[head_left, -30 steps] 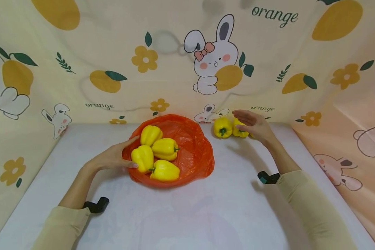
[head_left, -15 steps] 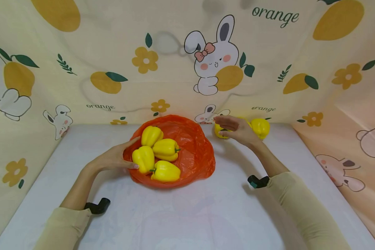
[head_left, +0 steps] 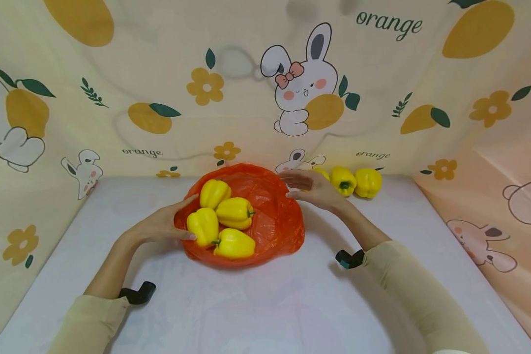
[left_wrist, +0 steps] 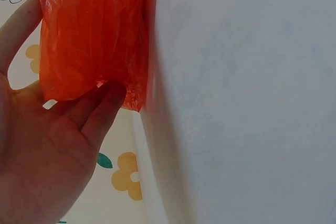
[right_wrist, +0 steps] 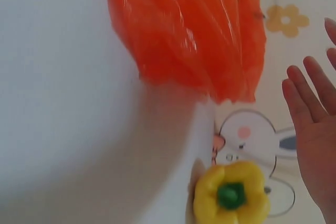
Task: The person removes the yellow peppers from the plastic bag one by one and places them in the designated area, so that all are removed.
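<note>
A red-orange plastic bag (head_left: 276, 223) lies with its mouth spread wide on the white table, and several yellow bell peppers (head_left: 234, 243) rest on its left side. My left hand (head_left: 161, 225) holds the bag's left rim, thumb over the edge by a pepper. In the left wrist view, fingers (left_wrist: 102, 116) reach under the outside of the red plastic. My right hand (head_left: 314, 189) hovers at the bag's upper right rim, fingers extended and nothing in it. The right wrist view shows its straight fingers (right_wrist: 310, 93) apart from the bag.
Three more yellow peppers stand at the back right: a middle one (head_left: 342, 182), a right one (head_left: 368, 183) and one partly hidden behind my right hand. A patterned cloth (head_left: 239, 113) hangs behind the white table (head_left: 265, 314) and along its sides.
My right hand has moved left from over the back-right peppers to the bag's rim, uncovering the middle and right peppers. The left hand, the bag and the peppers in it stay put.
</note>
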The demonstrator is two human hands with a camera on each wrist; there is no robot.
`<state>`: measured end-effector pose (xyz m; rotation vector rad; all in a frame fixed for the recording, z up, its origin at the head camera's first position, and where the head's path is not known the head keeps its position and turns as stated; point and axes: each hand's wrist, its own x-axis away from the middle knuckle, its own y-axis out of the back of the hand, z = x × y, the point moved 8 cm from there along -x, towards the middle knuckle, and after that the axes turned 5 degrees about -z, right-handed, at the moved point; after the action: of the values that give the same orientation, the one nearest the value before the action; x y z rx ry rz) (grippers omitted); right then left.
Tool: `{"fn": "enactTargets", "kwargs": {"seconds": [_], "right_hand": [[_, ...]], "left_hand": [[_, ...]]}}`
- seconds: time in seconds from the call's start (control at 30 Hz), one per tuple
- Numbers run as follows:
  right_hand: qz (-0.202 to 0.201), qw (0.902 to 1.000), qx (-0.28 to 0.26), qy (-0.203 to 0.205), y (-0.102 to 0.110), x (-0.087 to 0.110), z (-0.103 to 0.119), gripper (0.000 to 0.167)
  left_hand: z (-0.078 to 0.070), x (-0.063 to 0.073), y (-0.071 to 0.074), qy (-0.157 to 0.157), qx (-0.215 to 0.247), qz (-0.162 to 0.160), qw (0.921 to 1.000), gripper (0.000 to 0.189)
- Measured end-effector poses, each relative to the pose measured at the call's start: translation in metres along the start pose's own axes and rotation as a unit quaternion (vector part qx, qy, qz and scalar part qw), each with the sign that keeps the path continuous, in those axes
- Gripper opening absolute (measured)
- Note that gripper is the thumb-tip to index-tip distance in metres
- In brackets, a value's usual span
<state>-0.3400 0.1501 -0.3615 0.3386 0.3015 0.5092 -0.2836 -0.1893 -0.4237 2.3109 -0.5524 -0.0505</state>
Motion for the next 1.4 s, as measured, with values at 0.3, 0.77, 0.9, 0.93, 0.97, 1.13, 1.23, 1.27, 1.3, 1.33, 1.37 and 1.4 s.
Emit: {"fn": "enactTargets", "kwargs": {"seconds": [0.3,0.77,0.9,0.93,0.97,1.13,1.23,1.27,1.3,1.33,1.37,1.4], "right_hand": [[0.044,0.9988,0.016,0.014,-0.036,-0.013,0.001,0.052],[0.085,0.9953,0.047,-0.006,-0.085,-0.038,-0.005,0.048],[0.093,0.9948,0.042,-0.001,-0.096,-0.045,-0.009,0.049],[0.093,0.9947,0.045,-0.002,-0.097,-0.046,-0.011,0.050],[0.093,0.9943,0.051,-0.004,-0.099,-0.047,-0.013,0.050],[0.121,0.9902,0.067,-0.016,-0.106,-0.048,-0.016,0.057],[0.158,0.9846,0.071,-0.025,-0.112,-0.046,-0.016,0.063],[0.169,0.9825,0.072,-0.030,-0.114,-0.045,-0.016,0.066],[0.180,0.9801,0.075,-0.037,-0.116,-0.044,-0.017,0.069],[0.191,0.9778,0.076,-0.043,-0.118,-0.042,-0.017,0.071],[0.200,0.9756,0.076,-0.048,-0.120,-0.040,-0.018,0.073],[0.207,0.9737,0.078,-0.053,-0.122,-0.039,-0.019,0.075]], "left_hand": [[0.005,0.002,-0.004,0.004,0.011,0.010,0.9999,0.106],[0.006,0.000,-0.002,-0.001,0.011,0.000,0.9999,0.105],[0.006,-0.001,-0.002,-0.003,0.011,0.003,0.9999,0.104],[0.006,-0.001,-0.002,-0.003,0.010,0.003,0.9999,0.104],[0.005,-0.002,-0.002,-0.003,0.010,0.004,0.9999,0.104],[0.006,-0.003,-0.002,0.001,0.008,0.004,1.0000,0.105],[0.006,-0.003,-0.001,0.002,0.009,0.004,0.9999,0.106],[0.006,-0.003,-0.001,0.002,0.008,0.003,1.0000,0.106],[0.006,-0.003,-0.001,0.001,0.008,0.002,1.0000,0.107],[0.006,-0.002,-0.001,0.000,0.008,0.002,1.0000,0.107],[0.006,-0.002,-0.002,-0.001,0.010,0.003,1.0000,0.106],[0.006,-0.002,-0.002,-0.001,0.010,0.003,0.9999,0.106]]}}
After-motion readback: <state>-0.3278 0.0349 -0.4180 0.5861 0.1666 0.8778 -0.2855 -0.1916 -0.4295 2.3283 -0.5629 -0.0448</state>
